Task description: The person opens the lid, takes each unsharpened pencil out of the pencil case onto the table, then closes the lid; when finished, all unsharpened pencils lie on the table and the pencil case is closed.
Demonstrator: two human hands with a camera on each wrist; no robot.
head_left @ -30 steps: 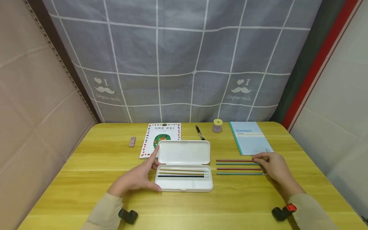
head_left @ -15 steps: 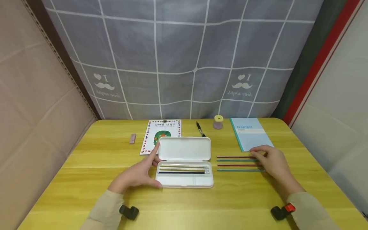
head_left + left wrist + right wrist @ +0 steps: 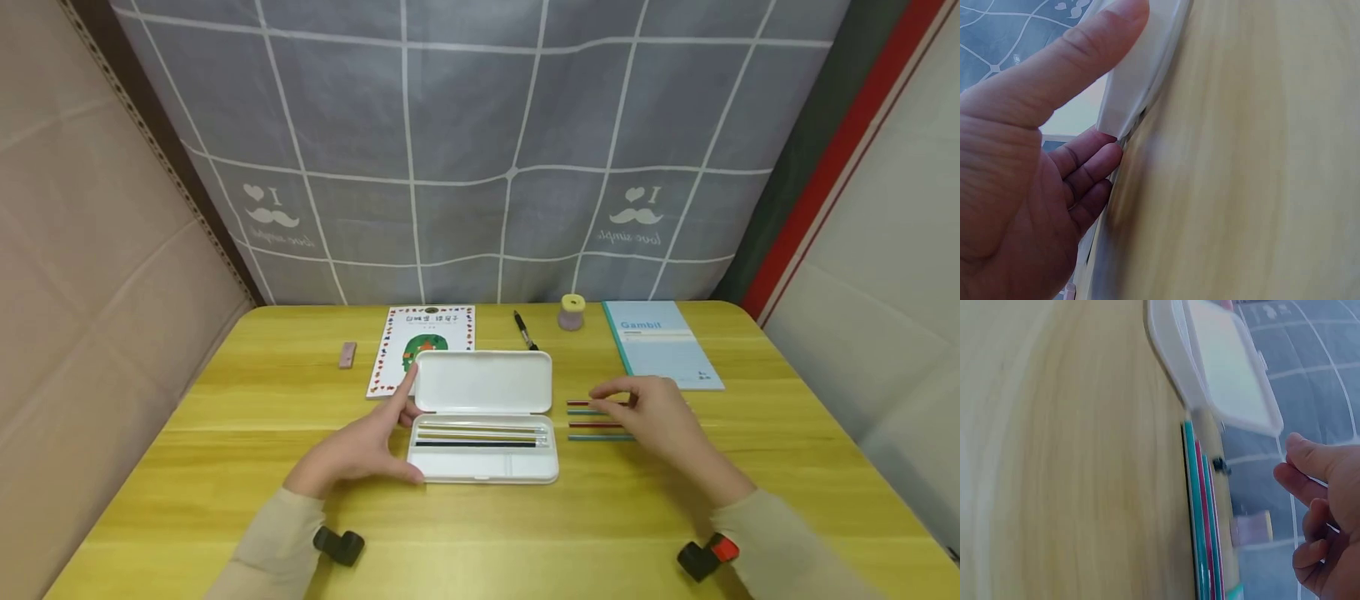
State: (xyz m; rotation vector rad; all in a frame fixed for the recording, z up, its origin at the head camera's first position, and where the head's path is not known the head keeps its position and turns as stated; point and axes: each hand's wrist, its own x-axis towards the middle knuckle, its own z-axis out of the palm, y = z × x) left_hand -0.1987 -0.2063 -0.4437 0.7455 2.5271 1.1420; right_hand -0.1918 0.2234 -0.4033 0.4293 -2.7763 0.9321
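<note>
A white pencil case (image 3: 457, 471) lies with its lid (image 3: 483, 382) raised, several pencils (image 3: 480, 444) in its rear compartment. My left hand (image 3: 356, 454) spreads along its left side, thumb touching the front corner and index finger by the lid. In the left wrist view the thumb lies against the case (image 3: 1132, 75), the other fingers below its edge. My right hand (image 3: 660, 417) hovers over several red and blue-green pencils (image 3: 596, 437) right of the case, partly hiding them. In the right wrist view, the right hand (image 3: 1329, 512) holds nothing; its thumb and index tips are close together.
Behind the case are a picture booklet (image 3: 386, 367), partly covered by the lid, a black pen (image 3: 525, 330) and a yellow-topped spool (image 3: 572, 312). A pink eraser (image 3: 347, 355) lies back left, a light-blue notebook (image 3: 663, 350) back right.
My right hand has moved left along the loose pencils, from their right ends toward their left ends. The left hand keeps its place at the case. The head view has shifted slightly.
</note>
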